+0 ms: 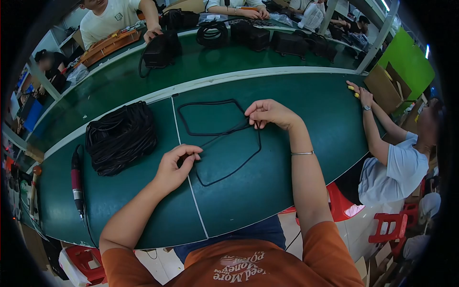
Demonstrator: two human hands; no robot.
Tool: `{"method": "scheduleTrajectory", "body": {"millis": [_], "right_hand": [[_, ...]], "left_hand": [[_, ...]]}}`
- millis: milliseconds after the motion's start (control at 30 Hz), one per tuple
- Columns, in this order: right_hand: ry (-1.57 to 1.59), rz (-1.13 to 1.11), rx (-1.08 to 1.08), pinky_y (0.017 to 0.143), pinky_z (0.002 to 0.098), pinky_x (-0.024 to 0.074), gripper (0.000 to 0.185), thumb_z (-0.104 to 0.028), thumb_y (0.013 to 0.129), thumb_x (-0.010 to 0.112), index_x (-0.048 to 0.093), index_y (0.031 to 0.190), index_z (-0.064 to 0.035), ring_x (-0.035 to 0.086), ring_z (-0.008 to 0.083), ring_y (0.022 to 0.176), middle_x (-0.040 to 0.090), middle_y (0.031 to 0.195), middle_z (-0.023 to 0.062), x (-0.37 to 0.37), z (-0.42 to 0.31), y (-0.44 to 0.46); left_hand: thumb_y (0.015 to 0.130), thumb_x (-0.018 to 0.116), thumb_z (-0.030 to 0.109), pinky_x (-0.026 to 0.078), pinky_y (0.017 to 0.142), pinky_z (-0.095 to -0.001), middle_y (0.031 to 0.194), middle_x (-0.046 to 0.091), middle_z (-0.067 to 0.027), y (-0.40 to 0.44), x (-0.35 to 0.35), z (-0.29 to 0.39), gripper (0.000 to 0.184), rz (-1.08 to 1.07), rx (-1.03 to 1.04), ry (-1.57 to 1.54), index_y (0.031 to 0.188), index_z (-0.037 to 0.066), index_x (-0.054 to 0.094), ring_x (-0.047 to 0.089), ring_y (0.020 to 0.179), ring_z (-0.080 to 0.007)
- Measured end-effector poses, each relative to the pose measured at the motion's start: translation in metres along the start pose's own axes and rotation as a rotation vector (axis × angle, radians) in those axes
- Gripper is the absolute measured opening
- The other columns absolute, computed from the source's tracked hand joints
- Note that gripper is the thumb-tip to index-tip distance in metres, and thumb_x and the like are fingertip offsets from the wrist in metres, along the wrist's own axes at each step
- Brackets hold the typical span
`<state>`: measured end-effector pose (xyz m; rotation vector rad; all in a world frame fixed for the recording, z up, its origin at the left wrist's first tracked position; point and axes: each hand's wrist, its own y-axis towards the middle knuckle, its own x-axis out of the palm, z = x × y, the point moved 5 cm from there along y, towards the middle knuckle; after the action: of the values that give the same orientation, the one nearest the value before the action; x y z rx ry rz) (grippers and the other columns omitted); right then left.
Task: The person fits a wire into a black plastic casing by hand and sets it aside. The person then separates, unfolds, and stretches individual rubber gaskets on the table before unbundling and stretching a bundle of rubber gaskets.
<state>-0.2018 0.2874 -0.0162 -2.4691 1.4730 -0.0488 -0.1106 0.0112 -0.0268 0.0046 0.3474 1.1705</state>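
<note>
A thin black cord lies in bent loops on the green tabletop in front of me. My right hand pinches it near the right side of the upper loop. Lower down and to the left, my left hand has its thumb and fingers closed on another stretch of the same cord, which runs up between the two hands. To the left of my left hand sits a thick bundle of black cords. Beyond that bundle lies a dark red electric screwdriver with its cable.
Across a white rail, a green conveyor carries black boxes and a coiled cable. One person's hand rests on a box there. At right, a co-worker's hands lie on my table near a cardboard box. Red stools stand behind.
</note>
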Motion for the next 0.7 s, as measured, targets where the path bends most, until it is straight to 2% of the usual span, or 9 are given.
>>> {"method": "scheduleTrajectory", "body": {"millis": [200,533,700], "right_hand": [[-0.034,-0.018,-0.013,0.056,0.0181,0.0492,0.016,-0.011,0.085,0.059,0.060,0.097,-0.0021,0.061,0.0089,0.065,0.065,0.080,0.0042,-0.0002,0.0001,0.0014],[-0.024,-0.021,-0.018,0.056,0.0181,0.0491,0.017,-0.013,0.084,0.061,0.060,0.096,-0.0022,0.060,0.0089,0.065,0.065,0.080,0.0040,0.0006,0.0005,0.0018],[-0.013,-0.005,-0.002,0.055,0.0179,0.0475,0.017,-0.012,0.084,0.062,0.060,0.097,-0.0023,0.060,0.0088,0.065,0.065,0.079,0.0043,0.0008,0.0003,0.0007]], "left_hand": [[0.085,0.047,-0.004,0.043,0.073,-0.0211,0.087,0.058,-0.0033,0.0006,-0.0002,-0.0022,0.023,-0.016,0.005,-0.009,0.102,0.002,0.061,0.054,0.079,-0.0087],[0.082,0.045,-0.009,0.042,0.074,-0.0215,0.089,0.058,-0.0043,0.0004,-0.0012,-0.0009,0.028,-0.021,0.009,-0.029,0.102,0.002,0.061,0.053,0.080,-0.0097],[0.084,0.048,-0.005,0.042,0.073,-0.0218,0.089,0.058,-0.0048,0.0007,-0.0030,0.0007,0.024,-0.029,0.024,-0.043,0.103,0.002,0.062,0.054,0.081,-0.0105]]}}
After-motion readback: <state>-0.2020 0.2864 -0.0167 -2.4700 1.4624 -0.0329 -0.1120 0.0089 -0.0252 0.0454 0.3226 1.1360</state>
